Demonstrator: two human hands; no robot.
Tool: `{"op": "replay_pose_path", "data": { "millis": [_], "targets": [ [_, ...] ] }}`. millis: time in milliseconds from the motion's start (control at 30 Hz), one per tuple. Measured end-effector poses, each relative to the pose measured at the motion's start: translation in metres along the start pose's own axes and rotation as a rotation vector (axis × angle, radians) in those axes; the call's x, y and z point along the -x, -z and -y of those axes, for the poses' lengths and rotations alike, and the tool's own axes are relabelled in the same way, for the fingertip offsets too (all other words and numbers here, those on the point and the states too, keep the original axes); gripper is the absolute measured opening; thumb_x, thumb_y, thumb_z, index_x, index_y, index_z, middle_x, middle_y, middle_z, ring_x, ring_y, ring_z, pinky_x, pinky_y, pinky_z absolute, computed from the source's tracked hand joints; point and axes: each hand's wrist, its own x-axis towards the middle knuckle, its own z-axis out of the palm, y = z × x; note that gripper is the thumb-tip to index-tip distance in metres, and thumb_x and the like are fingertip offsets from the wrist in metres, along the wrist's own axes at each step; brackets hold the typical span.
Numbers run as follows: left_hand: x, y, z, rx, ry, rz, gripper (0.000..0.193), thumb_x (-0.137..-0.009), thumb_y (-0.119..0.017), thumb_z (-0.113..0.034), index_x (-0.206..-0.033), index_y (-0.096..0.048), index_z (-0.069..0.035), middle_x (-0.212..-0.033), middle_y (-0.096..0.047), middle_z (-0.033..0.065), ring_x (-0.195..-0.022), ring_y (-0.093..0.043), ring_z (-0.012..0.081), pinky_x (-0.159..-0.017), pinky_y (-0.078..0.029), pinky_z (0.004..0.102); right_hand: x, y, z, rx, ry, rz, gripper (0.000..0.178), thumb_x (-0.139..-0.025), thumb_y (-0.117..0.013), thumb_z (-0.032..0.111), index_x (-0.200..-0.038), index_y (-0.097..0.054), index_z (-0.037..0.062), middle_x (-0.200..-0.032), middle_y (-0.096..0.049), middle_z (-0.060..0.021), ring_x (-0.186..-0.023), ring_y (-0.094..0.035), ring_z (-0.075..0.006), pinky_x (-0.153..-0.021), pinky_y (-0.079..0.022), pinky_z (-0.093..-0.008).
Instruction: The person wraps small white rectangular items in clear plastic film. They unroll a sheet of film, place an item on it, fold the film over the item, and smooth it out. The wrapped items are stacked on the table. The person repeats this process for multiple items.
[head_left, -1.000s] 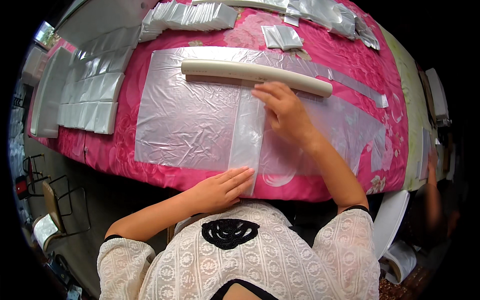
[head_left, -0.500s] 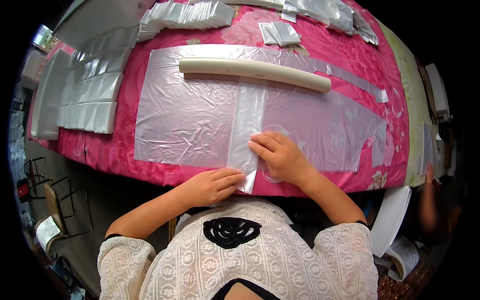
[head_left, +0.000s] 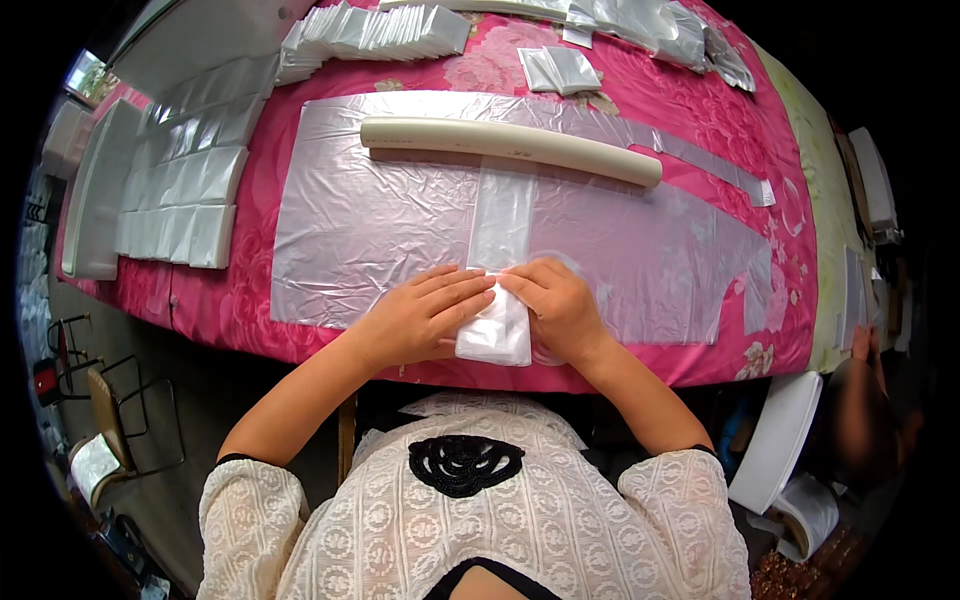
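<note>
Across the pink floral tablecloth (head_left: pixel 722 112) lies a wide, creased, translucent plastic sheet (head_left: pixel 370 230), with rows of folded plastic packets (head_left: pixel 180 185) off to its left and a beige tube (head_left: pixel 510 143) resting on its far half. Below the tube, mid-sheet, a narrow clear plastic strip (head_left: pixel 503 215) runs toward the person, its near end doubled into a bright flap (head_left: pixel 495 335). Left hand (head_left: pixel 420 312) and right hand (head_left: pixel 556 308) flank the flap, fingers close together, tips meeting near its far edge; pinching or only pressing, cannot tell.
</note>
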Motion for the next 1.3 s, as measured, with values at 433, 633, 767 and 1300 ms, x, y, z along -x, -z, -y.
{"op": "replay_pose_path", "data": {
  "millis": [433,633,767,1300],
  "targets": [
    [-0.023,-0.005,0.007,0.458,0.681,-0.122,0.033,-0.081,-0.057,-0.009,-0.114,-0.060,-0.003,-0.087,-0.066,0.0140,-0.081,-0.061,0.0288,-0.073,-0.047,0.0369,-0.013,0.016,-0.013,-0.316,-0.585,0.156,0.013,-0.080,-0.063,0.011,-0.089,-0.067,0.0016,-0.070,-0.064,-0.0095,-0.061,-0.061,-0.0185,-0.058,-0.048,-0.0307],
    [-0.031,-0.011,0.002,0.206,0.484,-0.251,0.059,-0.085,-0.056,-0.017,-0.136,-0.033,0.001,-0.131,-0.042,0.0221,-0.114,-0.048,0.0340,-0.095,-0.039,0.0419,-0.051,0.024,-0.032,-0.584,-0.999,0.443,0.022,-0.082,-0.062,0.017,-0.077,-0.065,-0.0034,-0.063,-0.063,-0.0060,-0.053,-0.060,-0.0113,-0.052,-0.046,-0.0247],
    [-0.034,-0.026,-0.016,-0.052,0.375,0.067,0.070,-0.086,-0.054,-0.029,-0.140,-0.024,0.004,-0.146,-0.024,0.0221,-0.136,-0.023,0.0344,-0.110,-0.020,0.0454,-0.055,0.025,-0.037,-0.615,-1.038,0.502,0.022,-0.084,-0.063,0.020,-0.077,-0.064,-0.0006,-0.065,-0.063,-0.0043,-0.054,-0.060,-0.0083,-0.047,-0.042,-0.0215],
    [-0.031,-0.033,-0.005,-0.098,0.417,0.124,0.066,-0.085,-0.053,-0.028,-0.137,-0.028,0.004,-0.145,-0.025,0.0218,-0.135,-0.023,0.0340,-0.110,-0.018,0.0443,-0.020,0.010,-0.051,0.119,0.102,0.239,0.048,-0.077,-0.067,0.017,-0.120,-0.054,0.0028,-0.131,-0.049,-0.0127,-0.124,-0.043,-0.0297,-0.102,-0.036,-0.0401]
  ]
}}
